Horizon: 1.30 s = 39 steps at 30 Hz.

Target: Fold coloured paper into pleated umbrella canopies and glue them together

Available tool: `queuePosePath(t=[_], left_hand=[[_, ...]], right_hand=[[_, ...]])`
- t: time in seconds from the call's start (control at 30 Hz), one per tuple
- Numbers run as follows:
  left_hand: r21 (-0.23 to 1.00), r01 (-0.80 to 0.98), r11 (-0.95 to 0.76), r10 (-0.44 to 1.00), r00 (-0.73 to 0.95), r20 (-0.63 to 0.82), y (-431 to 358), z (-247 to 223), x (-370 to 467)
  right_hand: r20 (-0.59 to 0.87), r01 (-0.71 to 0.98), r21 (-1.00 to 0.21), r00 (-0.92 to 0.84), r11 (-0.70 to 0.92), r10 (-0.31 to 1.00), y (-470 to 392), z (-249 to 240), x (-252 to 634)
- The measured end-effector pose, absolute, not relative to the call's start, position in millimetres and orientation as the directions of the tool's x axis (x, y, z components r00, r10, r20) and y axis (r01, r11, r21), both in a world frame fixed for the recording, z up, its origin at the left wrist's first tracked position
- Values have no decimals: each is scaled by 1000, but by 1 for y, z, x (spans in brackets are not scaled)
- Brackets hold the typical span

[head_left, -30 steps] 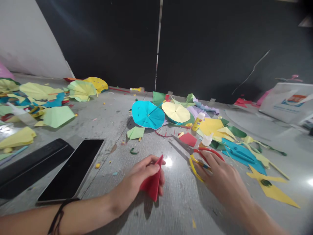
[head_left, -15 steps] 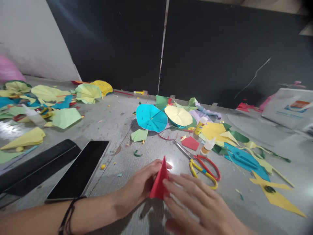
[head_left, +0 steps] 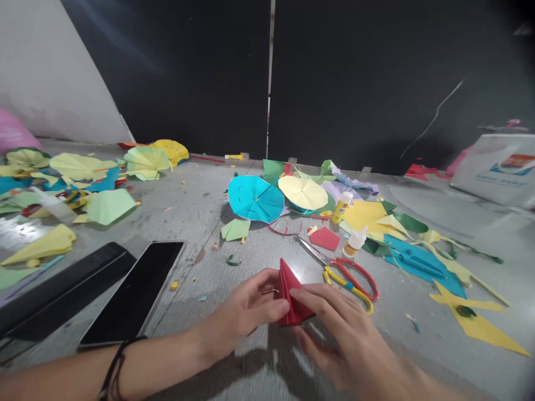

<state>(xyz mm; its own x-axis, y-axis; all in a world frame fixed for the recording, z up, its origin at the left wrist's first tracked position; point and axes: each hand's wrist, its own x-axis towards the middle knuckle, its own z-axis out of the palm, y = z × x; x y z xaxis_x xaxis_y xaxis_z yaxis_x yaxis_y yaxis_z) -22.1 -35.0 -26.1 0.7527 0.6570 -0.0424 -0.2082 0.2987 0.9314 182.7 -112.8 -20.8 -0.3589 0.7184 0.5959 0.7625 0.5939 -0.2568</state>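
A folded red paper [head_left: 291, 295], pleated and tapering to a point at its far end, is between my hands just above the table. My left hand [head_left: 254, 306] grips its left edge, thumb lying on the near pleats. From the right, my right hand [head_left: 334, 323] pinches the wider side, fingers on top and thumb beneath. Scissors [head_left: 338, 273] with red and yellow handles lie open beyond my right hand. A red paper piece [head_left: 325, 238] and a small white glue bottle [head_left: 355, 241] sit near the blades.
A blue paper disc [head_left: 256, 199] and a cream paper disc [head_left: 303, 192] lie ahead. To the left are a black phone [head_left: 134, 292] and a long black object [head_left: 71, 289]. Paper scraps [head_left: 409, 262] and a glue stick [head_left: 341, 208] lie right; a white bag [head_left: 495, 172] stands beyond.
The red paper has turned and opened out to the right, showing its pleats. My left thumb has come onto its front, and my right hand has closed on its right side.
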Motion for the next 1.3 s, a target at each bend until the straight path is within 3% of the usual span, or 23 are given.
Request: queuePosePath(t=[0.27, 0.4, 0.57, 0.77, 1.03, 1.2, 1.3], left_hand=[[965, -165, 205, 799, 597, -67, -35, -20, -25], [975, -115, 190, 841, 532, -101, -33, -19, -24], [974, -109, 199, 798, 595, -96, -32, -22, -23], [971, -123, 204, 769, 634, -81, -34, -22, -25], [964, -189, 185, 691, 723, 9, -41, -20, -30], [968, -163, 192, 771, 636, -46, -40, -15, -29], [978, -152, 140, 816, 577, -27, -38, -14, -30]], right_hand=[[582, 712, -452, -222, 538, 783, -114, -24, 187], [535, 747, -445, -221, 494, 816, -108, -26, 190], [582, 716, -408, -275, 567, 765, -102, -27, 191], [512, 597, -519, -356, 612, 782, -103, -18, 192], [539, 565, -617, -203, 547, 817, -103, -25, 193], [302, 302, -913, 54, 273, 952, -99, -23, 193], [165, 60, -985, 84, 160, 983, -93, -17, 196]])
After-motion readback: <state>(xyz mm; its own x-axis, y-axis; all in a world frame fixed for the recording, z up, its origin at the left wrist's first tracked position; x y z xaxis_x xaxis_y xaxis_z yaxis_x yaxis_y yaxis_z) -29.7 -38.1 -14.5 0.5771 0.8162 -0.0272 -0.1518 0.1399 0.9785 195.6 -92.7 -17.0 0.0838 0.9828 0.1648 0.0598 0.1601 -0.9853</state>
